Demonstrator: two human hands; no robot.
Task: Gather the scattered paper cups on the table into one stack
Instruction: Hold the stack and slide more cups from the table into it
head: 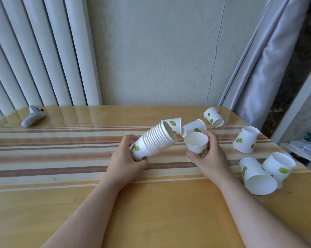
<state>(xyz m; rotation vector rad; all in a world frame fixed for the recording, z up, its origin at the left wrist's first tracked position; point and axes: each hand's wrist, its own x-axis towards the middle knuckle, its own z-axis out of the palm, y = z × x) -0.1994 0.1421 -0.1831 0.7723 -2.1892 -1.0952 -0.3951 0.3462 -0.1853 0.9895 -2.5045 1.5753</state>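
White paper cups: the left hand [126, 156] has its grip wrapped around the tilted stack [152, 143]; just right of it, the right hand [207, 154] clasps a single upright cup [196, 143] above the bench [151, 203].

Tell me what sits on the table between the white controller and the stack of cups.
Nothing: in the head view, only bare striped table lies between the controller and the stack held in the left hand.

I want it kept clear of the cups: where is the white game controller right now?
In the head view, the white game controller lies at the table's far left corner, near the white vertical blinds, apart from every cup.
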